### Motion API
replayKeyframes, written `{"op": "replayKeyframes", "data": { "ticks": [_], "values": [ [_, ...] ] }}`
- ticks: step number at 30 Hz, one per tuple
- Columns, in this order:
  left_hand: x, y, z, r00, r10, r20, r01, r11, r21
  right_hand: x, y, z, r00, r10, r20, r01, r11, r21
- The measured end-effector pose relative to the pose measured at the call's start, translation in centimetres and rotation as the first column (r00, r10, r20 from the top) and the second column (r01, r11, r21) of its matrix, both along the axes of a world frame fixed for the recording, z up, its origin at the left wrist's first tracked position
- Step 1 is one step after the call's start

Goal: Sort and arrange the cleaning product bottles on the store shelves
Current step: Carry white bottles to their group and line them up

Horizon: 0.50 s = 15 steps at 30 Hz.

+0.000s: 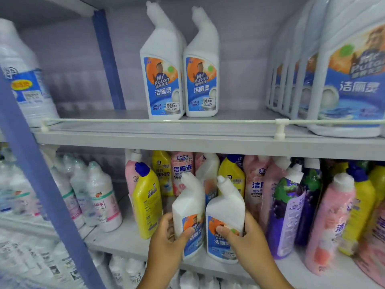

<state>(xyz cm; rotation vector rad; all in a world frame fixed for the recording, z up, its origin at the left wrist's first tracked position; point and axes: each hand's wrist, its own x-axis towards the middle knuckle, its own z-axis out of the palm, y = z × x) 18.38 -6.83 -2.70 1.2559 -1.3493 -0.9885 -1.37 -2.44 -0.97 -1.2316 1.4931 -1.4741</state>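
The upper shelf (208, 140) carries large white jugs (345, 84) at three o'clock and two white angled-neck bottles (181, 80) at twelve. At six o'clock, before the crowded lower shelf (116, 243), the left hand (166, 236) grips one matching bottle (188, 207) and the right hand (248, 236) grips another (226, 213), thumbs across the labels.

The left hand (166, 236) and right hand (244, 238) are covering parts of the two white bottles' labels (221, 236). The large jugs (354, 80) are running off the right edge, and the blurred left-side bottles (25, 76) are showing unreadable text.
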Motion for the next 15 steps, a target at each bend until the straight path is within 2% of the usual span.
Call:
{"op": "replayKeyframes", "data": {
  "ticks": [4, 8, 12, 15],
  "values": [
    [3.8, 2.3, 1.6, 0.994, -0.094, -0.060, 0.095, 0.996, 0.005, 2.8, 3.2, 2.3, 0.999, -0.028, -0.020, 0.027, 0.999, -0.025],
    [9.3, 4.6, 7.4, 0.971, -0.193, -0.141, 0.185, 0.981, -0.063, 6.6, 7.3, 7.8, 0.999, -0.029, -0.016, 0.027, 0.995, -0.101],
    [13.8, 5.8, 16.5, 0.924, -0.313, -0.218, 0.255, 0.932, -0.257, 9.9, 10.1, 16.1, 0.999, -0.010, -0.046, -0.002, 0.964, -0.266],
    [15.3, 5.1, 23.6, 0.890, -0.436, -0.132, 0.318, 0.802, -0.505, 10.7, 10.0, 22.0, 0.997, 0.035, -0.068, -0.062, 0.890, -0.452]
  ]
}}
